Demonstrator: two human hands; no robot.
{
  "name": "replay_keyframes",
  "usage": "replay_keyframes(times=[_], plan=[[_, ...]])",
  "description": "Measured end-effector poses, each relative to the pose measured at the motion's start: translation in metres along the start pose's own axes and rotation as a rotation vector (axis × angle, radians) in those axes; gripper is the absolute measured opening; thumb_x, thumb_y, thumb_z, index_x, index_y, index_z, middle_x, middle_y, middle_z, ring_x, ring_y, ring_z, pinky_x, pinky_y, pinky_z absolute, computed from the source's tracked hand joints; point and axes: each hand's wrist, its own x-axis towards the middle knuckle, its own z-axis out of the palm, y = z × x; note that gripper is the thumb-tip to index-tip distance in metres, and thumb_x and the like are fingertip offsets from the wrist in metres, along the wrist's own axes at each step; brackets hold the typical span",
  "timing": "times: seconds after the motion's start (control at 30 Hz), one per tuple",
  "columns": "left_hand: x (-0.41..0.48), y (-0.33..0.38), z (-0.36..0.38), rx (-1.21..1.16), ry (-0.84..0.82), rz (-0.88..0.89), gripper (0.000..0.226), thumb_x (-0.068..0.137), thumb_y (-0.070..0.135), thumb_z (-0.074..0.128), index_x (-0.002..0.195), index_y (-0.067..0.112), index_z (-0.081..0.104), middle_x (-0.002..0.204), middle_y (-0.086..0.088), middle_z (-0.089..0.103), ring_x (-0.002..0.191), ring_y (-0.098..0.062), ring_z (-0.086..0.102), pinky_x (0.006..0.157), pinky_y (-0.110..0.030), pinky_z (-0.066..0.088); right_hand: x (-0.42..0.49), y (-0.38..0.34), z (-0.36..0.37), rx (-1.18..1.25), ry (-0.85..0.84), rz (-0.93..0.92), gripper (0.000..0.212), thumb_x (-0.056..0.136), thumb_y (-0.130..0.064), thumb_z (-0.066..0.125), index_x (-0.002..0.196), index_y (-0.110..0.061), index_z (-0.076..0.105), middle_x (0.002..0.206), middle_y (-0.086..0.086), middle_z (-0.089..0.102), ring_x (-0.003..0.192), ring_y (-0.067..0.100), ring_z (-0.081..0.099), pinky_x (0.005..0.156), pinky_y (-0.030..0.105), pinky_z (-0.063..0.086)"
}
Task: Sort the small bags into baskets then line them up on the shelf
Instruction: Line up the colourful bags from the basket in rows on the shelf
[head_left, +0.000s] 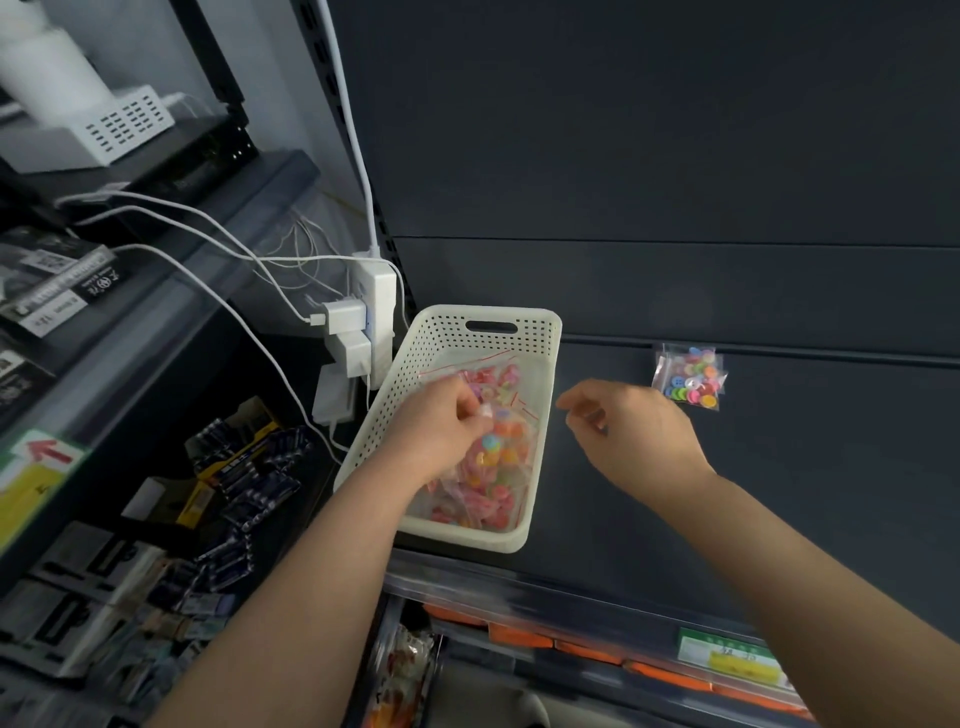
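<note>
left hand (447, 421) pinching small bags (488, 457) inside white basket (519, 535) (on dark shelf (649, 493)); right hand (634, 431) hovering, fingers loosely curled, empty; button bag (690, 378) lying beyond.

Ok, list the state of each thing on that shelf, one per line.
Basket: on the shelf, holding bags of buttons.
Loose bag: lying flat on the shelf, right of the basket.
Left hand: in the basket, pinching a bag.
Right hand: empty, fingers loosely curled.
</note>
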Motion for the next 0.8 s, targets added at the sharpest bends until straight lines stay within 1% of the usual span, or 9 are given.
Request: replay_keyframes(times=[0.1,0.2,0.3,0.37,0.43,0.5,0.6,0.73,0.8], plan=[[-0.002,0.008,-0.004,-0.261,0.104,0.012,0.014,0.089,0.023,0.070,0.095,0.024,0.058,0.100,0.009,0.066,0.095,-0.010,0.064,0.087,-0.034,0.053,0.001,0.001,-0.003,0.274,-0.042,0.086,0.016,0.091,-0.025,0.058,0.101,-0.033,0.068,0.090,-0.020,0.068,0.082,-0.001,0.063,0.075,0.022,0.053],[0.000,0.013,-0.004,-0.053,0.198,0.001,0.026,0.088,0.024,0.072,0.109,0.024,0.057,0.100,0.014,0.061,0.091,-0.011,0.060,0.080,-0.031,0.050,0.000,0.000,-0.007,0.335,-0.060,0.071,0.014,0.090,-0.025,0.059,0.100,-0.032,0.068,0.090,-0.019,0.067,0.083,-0.004,0.062,0.073,0.016,0.050],[0.001,0.011,-0.001,0.062,0.279,0.005,0.015,0.089,0.024,0.070,0.103,0.022,0.066,0.102,0.011,0.068,0.089,-0.010,0.063,0.078,-0.030,0.052,-0.003,0.000,-0.010,0.338,-0.082,0.047,0.015,0.091,-0.024,0.059,0.100,-0.032,0.068,0.092,-0.017,0.068,0.084,-0.003,0.063,0.075,0.017,0.051],[-0.001,0.013,0.001,0.058,0.387,0.023,0.007,0.091,0.025,0.067,0.097,0.022,0.068,0.098,0.013,0.068,0.086,-0.009,0.061,0.074,-0.029,0.050,-0.004,0.001,-0.012,0.351,-0.087,0.043,0.015,0.091,-0.024,0.059,0.100,-0.032,0.068,0.093,-0.017,0.068,0.084,-0.003,0.063,0.076,0.016,0.052],[-0.001,0.020,0.003,-0.081,0.437,0.054,0.004,0.089,0.026,0.070,0.090,0.023,0.068,0.091,0.015,0.067,0.085,-0.009,0.063,0.075,-0.029,0.050,-0.004,0.002,-0.013,0.378,-0.089,0.047,0.016,0.090,-0.023,0.062,0.103,-0.030,0.067,0.095,-0.016,0.067,0.086,-0.003,0.063,0.079,0.018,0.053],[0.001,0.031,0.005,-0.351,0.347,0.049,0.005,0.085,0.024,0.074,0.085,0.022,0.069,0.086,0.009,0.071,0.084,-0.012,0.068,0.079,-0.033,0.055,-0.004,0.003,-0.014,0.476,-0.118,0.086,0.025,0.086,-0.025,0.068,0.111,-0.029,0.062,0.100,-0.015,0.066,0.091,-0.003,0.062,0.082,0.019,0.052],[-0.002,0.052,0.014,-0.665,0.072,0.002,0.004,0.087,0.016,0.071,0.087,0.020,0.071,0.086,0.001,0.073,0.081,-0.015,0.069,0.080,-0.035,0.056,-0.008,0.006,-0.020,0.851,-0.232,0.198,0.039,0.080,-0.028,0.075,0.115,-0.026,0.058,0.106,-0.013,0.066,0.097,0.000,0.064,0.082,0.018,0.051],[-0.002,0.073,0.036,-0.776,-0.107,0.000,0.007,0.095,0.013,0.063,0.097,0.009,0.069,0.090,-0.005,0.073,0.080,-0.012,0.072,0.067,-0.022,0.054,-0.014,0.027,-0.029,1.065,-0.148,0.320,0.009,0.085,-0.022,0.070,0.090,-0.015,0.067,0.082,-0.003,0.073,0.081,0.011,0.069,0.075,0.026,0.054],[0.004,0.080,0.049,-0.759,-0.109,-0.017,0.006,0.094,0.012,0.063,0.091,0.008,0.067,0.083,-0.005,0.070,0.075,-0.013,0.069,0.063,-0.021,0.055,-0.018,0.044,-0.033,1.027,-0.071,0.378,0.010,0.085,-0.022,0.071,0.086,-0.012,0.068,0.075,-0.001,0.071,0.074,0.010,0.069,0.071,0.026,0.054]])
